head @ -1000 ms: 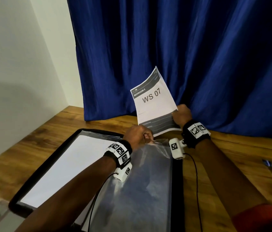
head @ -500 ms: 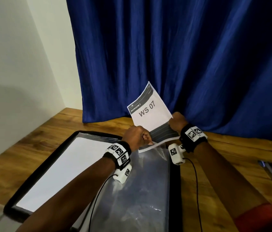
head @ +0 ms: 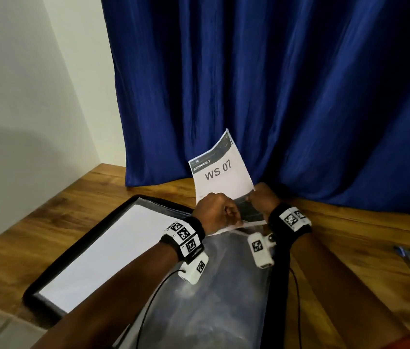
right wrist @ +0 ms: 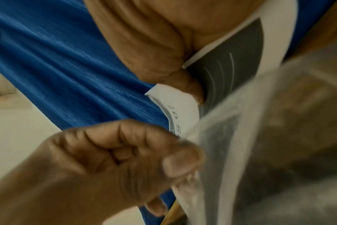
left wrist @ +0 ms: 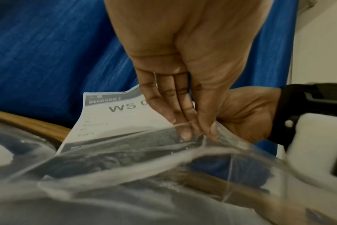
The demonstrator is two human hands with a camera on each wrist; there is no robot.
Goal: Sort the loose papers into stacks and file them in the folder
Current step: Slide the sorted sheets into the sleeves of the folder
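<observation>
Paper [head: 221, 173] pinched between both hands' fingers [left wrist: 183, 106] at the sleeve [head: 214, 285] mouth.

A white sheet [head: 220, 173] printed with dark grey bands and grey lettering "WS 07" is seen against a deep blue curtain [head: 274, 84]. A black-edged folder [head: 78, 244] with a clear sleeve [head: 219, 285] is laid on a brown wood-grain table [head: 35, 222]. Black-and-white checkered wristbands [head: 182, 235] are worn.
</observation>
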